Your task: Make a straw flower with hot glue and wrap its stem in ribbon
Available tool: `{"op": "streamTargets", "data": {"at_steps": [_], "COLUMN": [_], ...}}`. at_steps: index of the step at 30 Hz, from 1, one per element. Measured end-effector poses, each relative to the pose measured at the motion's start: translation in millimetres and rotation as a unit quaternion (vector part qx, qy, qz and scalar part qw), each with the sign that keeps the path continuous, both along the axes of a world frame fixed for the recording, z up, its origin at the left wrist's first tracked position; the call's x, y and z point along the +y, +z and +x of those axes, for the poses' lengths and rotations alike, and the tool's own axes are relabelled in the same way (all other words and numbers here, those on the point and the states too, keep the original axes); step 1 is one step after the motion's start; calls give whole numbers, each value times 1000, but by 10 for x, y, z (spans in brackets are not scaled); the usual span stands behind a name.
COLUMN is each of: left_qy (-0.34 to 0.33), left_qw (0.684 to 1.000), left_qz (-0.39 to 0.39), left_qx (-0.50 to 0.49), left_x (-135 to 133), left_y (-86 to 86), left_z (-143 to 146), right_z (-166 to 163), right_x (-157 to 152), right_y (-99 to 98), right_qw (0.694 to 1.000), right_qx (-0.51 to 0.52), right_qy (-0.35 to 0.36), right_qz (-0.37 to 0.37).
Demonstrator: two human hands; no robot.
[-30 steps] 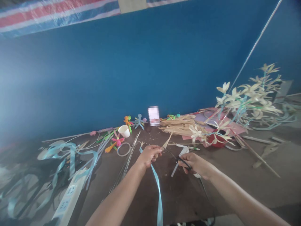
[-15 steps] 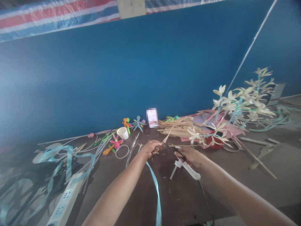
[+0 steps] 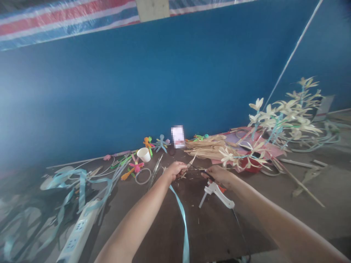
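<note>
My left hand (image 3: 174, 171) is closed in a pinch on a pale piece of dried husk (image 3: 192, 160), whose pointed tip sticks up past the fingers. To its right, my right hand (image 3: 221, 174) grips black-handled scissors (image 3: 210, 176). Their blades point left toward the husk piece, and I cannot tell whether they touch it. A white glue gun (image 3: 221, 196) lies on the table just below my right hand. Light blue ribbon (image 3: 182, 215) runs from under my left hand toward the near edge. Small pale scraps lie between the hands.
Behind my hands lies a pile of dried husks (image 3: 207, 149). White husk flowers (image 3: 282, 113) stand at the right. Leftward are a paper cup (image 3: 144, 155), a tape ring (image 3: 143, 176), pipe-cleaner figures (image 3: 161, 143) and a power strip (image 3: 78, 232). A blue wall (image 3: 153, 87) closes the back.
The husk piece in my left hand has shifted slightly left and stands more upright. My right hand and the scissors have moved a little, uncovering an orange part by the glue gun.
</note>
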State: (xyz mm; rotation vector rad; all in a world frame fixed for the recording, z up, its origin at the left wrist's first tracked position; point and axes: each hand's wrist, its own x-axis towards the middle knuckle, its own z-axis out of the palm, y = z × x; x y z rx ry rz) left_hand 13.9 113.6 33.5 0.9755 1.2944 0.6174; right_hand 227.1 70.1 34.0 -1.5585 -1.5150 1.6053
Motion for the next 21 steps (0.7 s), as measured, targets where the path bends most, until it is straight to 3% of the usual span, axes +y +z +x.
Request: {"op": "streamTargets", "data": {"at_steps": [9, 13, 18, 21], "left_qy": [56, 88, 138, 168], "left_qw": [998, 996, 986, 977], "left_qz": [-13, 0, 16, 7], "left_qx": [-1, -26, -93, -135], "left_x": [-55, -76, -292, -496], "left_y": [-54, -2, 150, 239], "left_z": [-43, -66, -67, -76], "right_z": [-43, -43, -107, -185], "right_x": [41, 26, -222, -499], "right_y": [20, 91, 154, 133], "right_qw": [1000, 999, 998, 990], "right_qx": [-22, -18, 4, 101], "right_qy": [2, -11, -12, -30], "right_qz": [12, 27, 58, 89]}}
